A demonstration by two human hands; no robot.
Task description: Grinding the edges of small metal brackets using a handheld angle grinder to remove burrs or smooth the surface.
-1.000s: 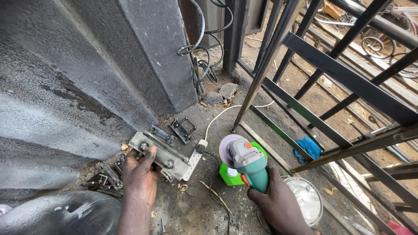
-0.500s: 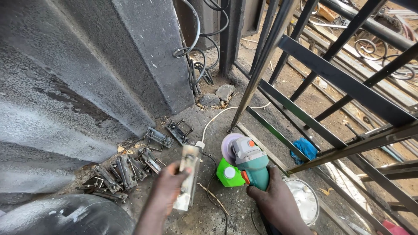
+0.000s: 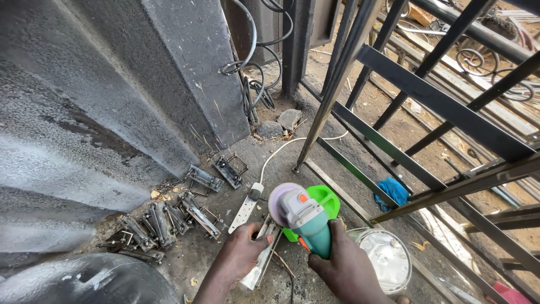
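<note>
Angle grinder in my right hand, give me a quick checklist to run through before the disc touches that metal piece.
1. Grip on the angle grinder: right hand wraps the body. One hand only: not ok.
2. Metal piece secured: held only by the left hand on the ground, no clamp. Not ok.
3. Fingers clear of the disc: left fingertips lie close beside it. Not ok.
4. Hand protection: both hands bare. Not ok.
5. White cable clear of the disc: runs off behind the power strip. Ok.
6. Disc spinning: cannot tell.
</note>
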